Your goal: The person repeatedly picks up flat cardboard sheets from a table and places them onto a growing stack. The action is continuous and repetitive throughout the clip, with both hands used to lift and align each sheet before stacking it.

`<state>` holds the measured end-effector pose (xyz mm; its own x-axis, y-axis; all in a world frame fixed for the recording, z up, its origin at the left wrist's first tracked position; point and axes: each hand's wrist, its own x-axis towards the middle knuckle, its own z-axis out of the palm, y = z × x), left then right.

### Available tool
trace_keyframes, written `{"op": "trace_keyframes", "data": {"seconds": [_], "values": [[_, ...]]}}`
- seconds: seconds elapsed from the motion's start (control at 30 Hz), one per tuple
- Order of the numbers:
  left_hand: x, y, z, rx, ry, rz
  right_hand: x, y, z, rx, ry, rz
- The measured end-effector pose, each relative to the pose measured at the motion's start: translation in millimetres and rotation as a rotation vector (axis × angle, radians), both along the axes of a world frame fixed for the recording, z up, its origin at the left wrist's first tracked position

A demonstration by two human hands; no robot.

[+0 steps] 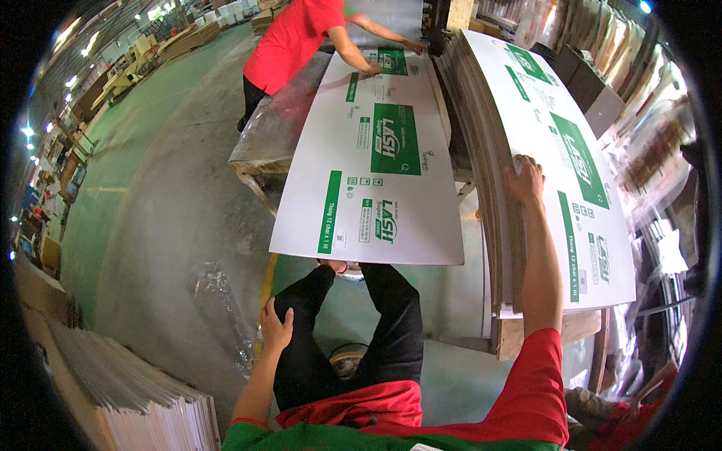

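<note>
A large white cardboard sheet [353, 218] with green printed panels lies flat on a metal table, its near edge over my knees. My left hand [275, 328] rests spread on my left thigh and holds nothing. My right hand [524, 180] reaches out and presses on the top sheet of a tall stack of the same printed cardboard sheets [556, 173] at my right; its fingers lie flat on the stack's edge. A person in a red shirt [293, 37] stands at the table's far end with both hands on the flat sheet.
The metal table [274, 135] stands on a green concrete floor [150, 195]. A crumpled clear plastic wrap [218, 301] lies on the floor at my left. Another pile of sheets [135, 383] sits at the lower left. Shelves with goods line the right side.
</note>
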<state>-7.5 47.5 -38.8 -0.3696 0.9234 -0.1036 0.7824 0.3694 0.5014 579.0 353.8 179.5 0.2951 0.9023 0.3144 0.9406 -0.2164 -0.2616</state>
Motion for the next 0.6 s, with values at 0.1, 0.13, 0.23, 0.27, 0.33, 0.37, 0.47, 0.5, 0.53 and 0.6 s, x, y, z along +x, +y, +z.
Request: {"op": "trace_keyframes", "data": {"seconds": [0.1, 0.13, 0.23, 0.27, 0.33, 0.37, 0.47, 0.5, 0.53, 0.6], "values": [[1, 3, 2, 0.023, -0.042, -0.009, 2, 0, -1, 0.013, 0.014, 0.019], [1, 5, 1, 0.019, -0.039, -0.005, 3, 0, -2, 0.004, 0.014, 0.02], [1, 7, -6, 0.05, -0.005, -0.011, 3, -1, -2, 0.014, 0.015, 0.027], [1, 7, -9, 0.055, 0.014, -0.009, 3, -1, -2, 0.012, -0.002, 0.021], [-3, 4, -13, 0.075, -0.005, -0.015, 1, -1, 0, 0.018, 0.011, 0.017], [-5, 2, -14, 0.068, -0.018, -0.004, 0, -2, 0, 0.006, -0.002, 0.003], [-11, -3, -15, 0.021, -0.056, 0.042, -3, -3, 2, -0.007, -0.027, -0.007], [-12, -5, -15, 0.045, -0.059, 0.029, -4, -3, 2, -0.019, -0.013, -0.002], [-13, -5, -14, 0.048, -0.069, 0.021, -4, -3, 2, -0.015, -0.013, 0.001], [-13, -5, -11, 0.03, -0.062, 0.019, -3, -3, 2, -0.002, -0.014, 0.007]]}}
